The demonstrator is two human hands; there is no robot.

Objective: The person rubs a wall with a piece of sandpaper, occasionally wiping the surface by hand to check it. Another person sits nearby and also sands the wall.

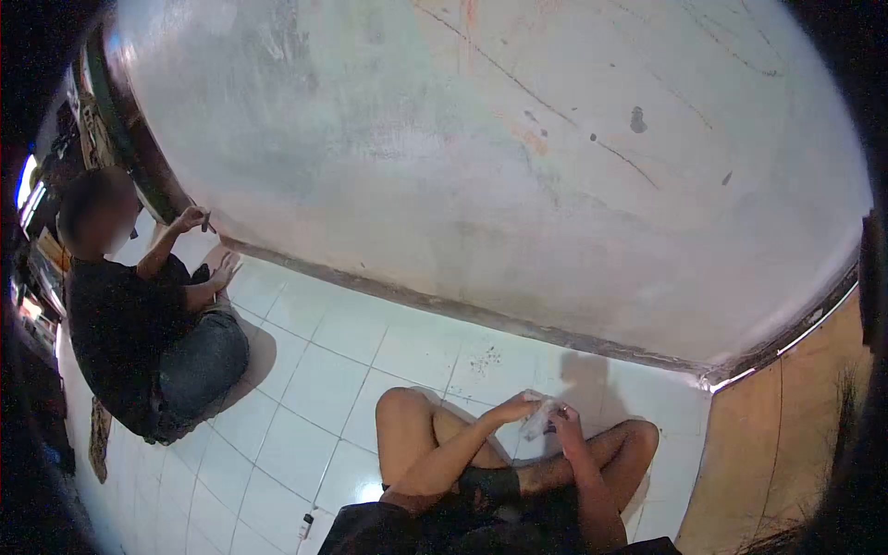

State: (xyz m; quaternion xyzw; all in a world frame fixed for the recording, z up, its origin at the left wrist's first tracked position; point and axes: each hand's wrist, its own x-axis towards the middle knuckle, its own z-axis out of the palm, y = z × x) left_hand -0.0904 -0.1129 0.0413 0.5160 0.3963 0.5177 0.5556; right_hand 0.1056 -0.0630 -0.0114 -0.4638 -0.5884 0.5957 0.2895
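Observation:
Above my crossed legs, a crumpled, whitish, see-through plastic bag [536, 424] hangs between my two hands. My left hand [518, 407] has its fingers closed on the bag's upper left part. On the bag's right side, my right hand [565, 425] is closed around its edge, near a small dark purple patch. What lies inside the bag is too small to make out. White floor tiles [370, 416] show beneath and around my hands.
At the left a person [120, 314] in dark clothes sits by the wall [416, 166], one hand raised with a small dark object. Dark specks dot the tiles ahead. A small black-and-white item [306, 526] lies lower left. A wooden panel [749, 444] stands right.

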